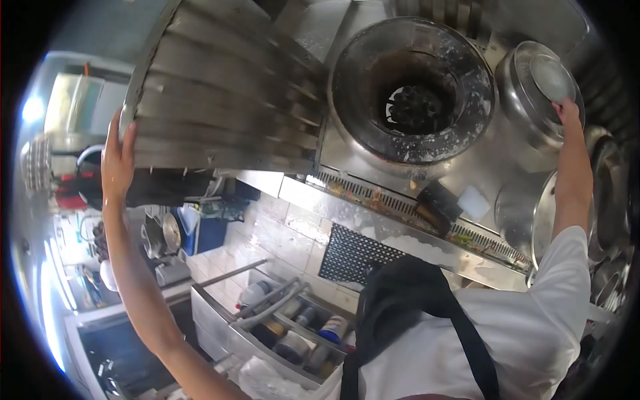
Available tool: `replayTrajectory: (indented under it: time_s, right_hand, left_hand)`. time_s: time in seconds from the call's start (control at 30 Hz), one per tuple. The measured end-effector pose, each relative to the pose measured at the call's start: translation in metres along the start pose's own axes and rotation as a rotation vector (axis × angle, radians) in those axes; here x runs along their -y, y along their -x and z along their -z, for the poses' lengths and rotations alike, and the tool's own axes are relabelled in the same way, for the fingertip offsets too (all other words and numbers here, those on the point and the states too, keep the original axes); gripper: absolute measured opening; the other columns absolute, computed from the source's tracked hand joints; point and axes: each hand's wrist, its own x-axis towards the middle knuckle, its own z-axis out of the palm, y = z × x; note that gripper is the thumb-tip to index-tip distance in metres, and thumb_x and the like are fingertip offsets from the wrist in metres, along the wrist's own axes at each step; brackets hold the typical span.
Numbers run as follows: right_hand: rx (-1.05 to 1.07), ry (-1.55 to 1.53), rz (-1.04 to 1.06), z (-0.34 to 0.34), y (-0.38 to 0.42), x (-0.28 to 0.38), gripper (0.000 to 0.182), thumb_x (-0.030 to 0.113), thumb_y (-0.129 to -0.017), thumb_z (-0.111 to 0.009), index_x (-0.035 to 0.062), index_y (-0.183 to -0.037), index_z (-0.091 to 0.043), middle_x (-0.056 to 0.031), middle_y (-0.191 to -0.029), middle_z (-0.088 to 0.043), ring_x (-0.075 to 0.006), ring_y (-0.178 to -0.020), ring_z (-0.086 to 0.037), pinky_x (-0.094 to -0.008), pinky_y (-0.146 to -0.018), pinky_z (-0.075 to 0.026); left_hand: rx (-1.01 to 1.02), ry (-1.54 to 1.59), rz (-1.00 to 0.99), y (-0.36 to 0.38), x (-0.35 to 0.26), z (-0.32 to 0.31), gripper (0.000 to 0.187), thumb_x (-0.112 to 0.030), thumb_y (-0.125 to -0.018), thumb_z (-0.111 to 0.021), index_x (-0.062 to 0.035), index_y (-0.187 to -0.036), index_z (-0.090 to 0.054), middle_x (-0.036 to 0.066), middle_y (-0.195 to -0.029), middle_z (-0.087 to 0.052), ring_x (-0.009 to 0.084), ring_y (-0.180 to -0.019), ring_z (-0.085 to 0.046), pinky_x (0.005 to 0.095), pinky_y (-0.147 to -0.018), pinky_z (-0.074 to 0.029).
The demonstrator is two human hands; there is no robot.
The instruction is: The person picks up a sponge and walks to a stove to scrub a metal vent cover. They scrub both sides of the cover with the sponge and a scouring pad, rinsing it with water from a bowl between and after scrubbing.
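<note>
At the far left, the left hand [118, 160] lies flat against the edge of a ribbed metal panel [220, 100], fingers spread open along its rim, clamped on nothing. Right of the panel sits the round wok burner well [413, 90], its dark burner head in the middle, with a slotted drain grate [407, 207] along the bench's near edge. At the far right, the right hand [569, 113] touches a steel bowl [537, 90]; whether its grip is closed on the rim I cannot tell. Below it stand 2 more steel pots [527, 213].
</note>
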Motion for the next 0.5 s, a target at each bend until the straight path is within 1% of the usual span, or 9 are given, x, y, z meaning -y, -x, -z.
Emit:
replayTrajectory:
  time_s: [0.03, 0.07, 0.1, 0.13, 0.23, 0.37, 0.43, 0.47, 0.5]
  right_hand:
    - [0.087, 0.084, -0.033, 0.008, -0.002, 0.013, 0.034, 0.001, -0.085, -0.052, -0.0015, -0.119, -0.053, -0.0128, -0.101, -0.063, -0.0254, -0.078, -0.069, -0.0249, -0.051, -0.057]
    - [0.096, 0.081, -0.011, 0.003, 0.021, 0.032, 0.034, 0.001, -0.085, -0.052, -0.0015, -0.119, -0.053, -0.0128, -0.101, -0.063, -0.0254, -0.078, -0.069, -0.0249, -0.051, -0.057]
    - [0.150, 0.174, 0.060, -0.008, 0.062, 0.054, 0.026, 0.007, -0.087, -0.054, 0.0012, -0.112, -0.053, -0.0076, -0.088, -0.060, -0.0188, -0.066, -0.064, -0.0220, -0.045, -0.051]
    - [0.203, 0.266, 0.128, -0.017, 0.087, 0.070, 0.020, 0.014, -0.089, -0.057, 0.0040, -0.106, -0.054, -0.0023, -0.076, -0.058, -0.0121, -0.054, -0.059, -0.0191, -0.038, -0.044]
    - [0.365, 0.326, 0.184, -0.040, 0.146, 0.110, 0.019, 0.011, -0.088, -0.054, 0.0073, -0.106, -0.055, 0.0006, -0.079, -0.054, -0.0060, -0.051, -0.051, -0.0159, -0.036, -0.039]
    - [0.538, 0.337, 0.249, -0.135, 0.322, 0.168, 0.011, 0.012, -0.091, -0.053, 0.0107, -0.102, -0.053, 0.0023, -0.075, -0.050, -0.0037, -0.045, -0.043, -0.0188, -0.032, -0.034]
    - [0.825, 0.363, 0.282, -0.178, 0.331, 0.181, 0.016, 0.011, -0.091, -0.054, 0.0089, -0.108, -0.054, 0.0043, -0.067, -0.047, -0.0036, -0.038, -0.042, -0.0179, -0.032, -0.036]
    - [0.810, 0.435, 0.313, -0.204, 0.354, 0.188, 0.005, 0.014, -0.092, -0.057, 0.0098, -0.094, -0.057, 0.0046, -0.070, -0.051, -0.0019, -0.043, -0.044, -0.0174, -0.032, -0.032]
    - [0.887, 0.513, 0.204, -0.233, 0.366, 0.200, 0.015, 0.011, -0.093, -0.053, 0.0060, -0.107, -0.057, 0.0020, -0.073, -0.060, -0.0059, -0.042, -0.052, -0.0205, -0.034, -0.042]
  left_hand:
    - [-0.015, 0.009, 0.019, 0.000, 0.002, -0.003, 0.052, -0.035, -0.102, -0.052, -0.0077, -0.146, -0.043, 0.024, -0.132, -0.059, 0.0389, -0.127, -0.053, 0.0399, -0.105, -0.040]
    - [-0.101, 0.044, -0.077, 0.000, 0.005, -0.006, 0.050, -0.036, -0.101, -0.053, -0.0098, -0.143, -0.048, 0.024, -0.130, -0.060, 0.0383, -0.126, -0.055, 0.0400, -0.104, -0.041]
    - [-0.183, 0.077, -0.175, 0.000, 0.006, -0.009, 0.047, -0.038, -0.100, -0.055, -0.0119, -0.140, -0.052, 0.024, -0.128, -0.062, 0.0377, -0.125, -0.056, 0.0401, -0.103, -0.042]
    - [-0.196, 0.079, -0.168, 0.001, 0.003, -0.009, 0.047, -0.038, -0.100, -0.055, -0.0119, -0.140, -0.052, 0.024, -0.128, -0.062, 0.0377, -0.125, -0.056, 0.0401, -0.103, -0.042]
    - [-0.300, 0.092, -0.076, 0.006, 0.003, -0.016, 0.043, -0.040, -0.097, -0.060, -0.0153, -0.132, -0.061, 0.022, -0.126, -0.064, 0.0360, -0.123, -0.058, 0.0391, -0.102, -0.043]
    - [-0.394, 0.085, 0.011, 0.009, -0.003, -0.018, 0.049, -0.049, -0.093, -0.061, -0.0152, -0.127, -0.064, 0.018, -0.124, -0.066, 0.0363, -0.120, -0.060, 0.0404, -0.100, -0.045]
    - [-0.449, -0.051, 0.018, 0.013, -0.010, -0.018, 0.053, -0.056, -0.093, -0.054, -0.0152, -0.125, -0.065, 0.022, -0.120, -0.066, 0.0408, -0.115, -0.060, 0.0450, -0.096, -0.048]
    - [-0.452, -0.038, 0.015, 0.013, -0.018, -0.015, 0.053, -0.056, -0.093, -0.054, -0.0152, -0.125, -0.065, 0.022, -0.120, -0.066, 0.0408, -0.115, -0.060, 0.0450, -0.096, -0.048]
    - [-0.286, -0.242, 0.170, 0.012, -0.031, -0.008, 0.052, -0.055, -0.094, -0.052, -0.0144, -0.124, -0.065, 0.024, -0.118, -0.066, 0.0413, -0.115, -0.060, 0.0460, -0.096, -0.048]
